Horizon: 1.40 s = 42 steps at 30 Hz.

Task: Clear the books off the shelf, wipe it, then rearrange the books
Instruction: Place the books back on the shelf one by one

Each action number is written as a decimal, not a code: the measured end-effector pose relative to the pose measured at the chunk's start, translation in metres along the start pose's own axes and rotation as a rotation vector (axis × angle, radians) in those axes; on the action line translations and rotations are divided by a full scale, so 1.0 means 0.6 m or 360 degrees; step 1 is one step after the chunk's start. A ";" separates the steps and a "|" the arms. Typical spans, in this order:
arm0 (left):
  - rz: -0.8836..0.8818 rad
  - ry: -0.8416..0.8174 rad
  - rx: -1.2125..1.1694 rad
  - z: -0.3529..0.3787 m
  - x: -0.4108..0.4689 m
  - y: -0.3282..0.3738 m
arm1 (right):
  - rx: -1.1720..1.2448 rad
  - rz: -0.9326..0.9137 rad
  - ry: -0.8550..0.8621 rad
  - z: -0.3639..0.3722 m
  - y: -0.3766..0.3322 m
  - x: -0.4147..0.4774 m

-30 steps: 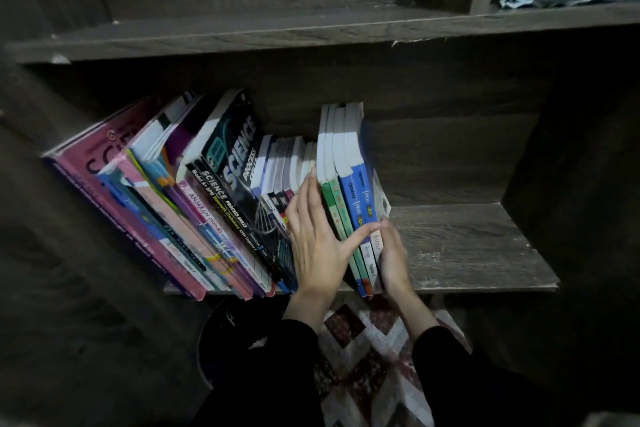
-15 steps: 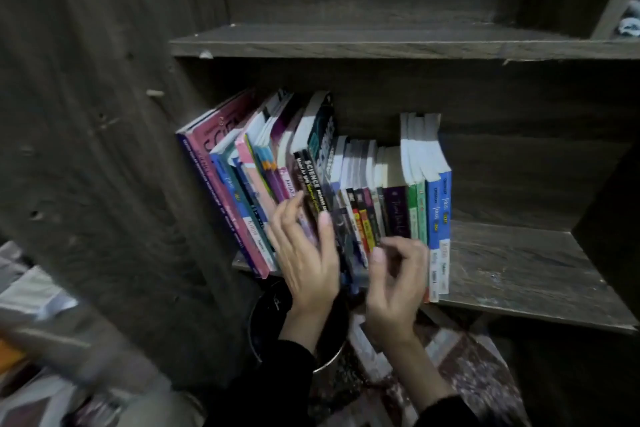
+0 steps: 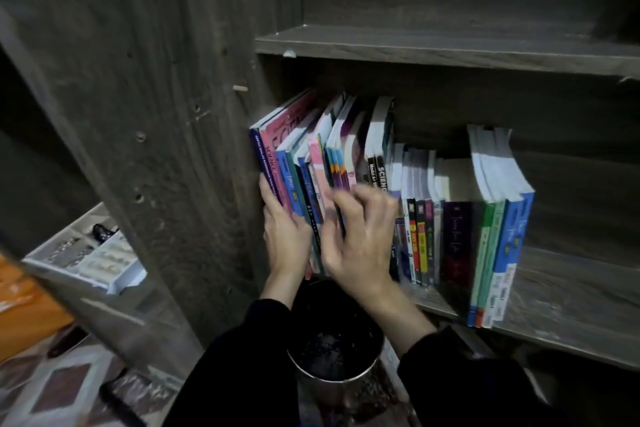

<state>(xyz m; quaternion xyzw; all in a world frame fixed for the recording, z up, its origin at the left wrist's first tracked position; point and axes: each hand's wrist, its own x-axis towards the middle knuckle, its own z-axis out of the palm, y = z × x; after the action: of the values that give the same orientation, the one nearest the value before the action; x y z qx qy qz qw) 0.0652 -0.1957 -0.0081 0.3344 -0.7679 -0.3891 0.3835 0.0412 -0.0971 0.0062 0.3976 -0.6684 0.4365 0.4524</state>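
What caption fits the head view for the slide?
Left hand presses the leaning books on the shelf; blurred right hand reaches their spines.

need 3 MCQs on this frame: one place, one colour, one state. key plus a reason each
1. Where is the metal bin? A) on the upper board B) below the left hand and right hand C) inside the white tray
2. Colour of the tall book ending the row on the right? A) red B) blue C) yellow
3. State of the books? A) standing on the shelf B) stacked on the floor C) lying in the bin
Key: 1 B, its rim shows under both wrists. 2 B, blue cover, white foot. 3 A, the row stands or leans there.
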 end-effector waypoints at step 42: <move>0.0398 0.0433 0.0098 0.000 -0.058 -0.019 | 0.0924 0.1804 -0.1565 0.129 -0.048 -0.196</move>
<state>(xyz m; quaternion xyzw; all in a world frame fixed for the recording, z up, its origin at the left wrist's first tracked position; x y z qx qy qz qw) 0.0845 -0.1732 -0.0292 0.2974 -0.7562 -0.2658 0.5187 0.0801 -0.1627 -0.1153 0.2462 -0.7510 0.5310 -0.3056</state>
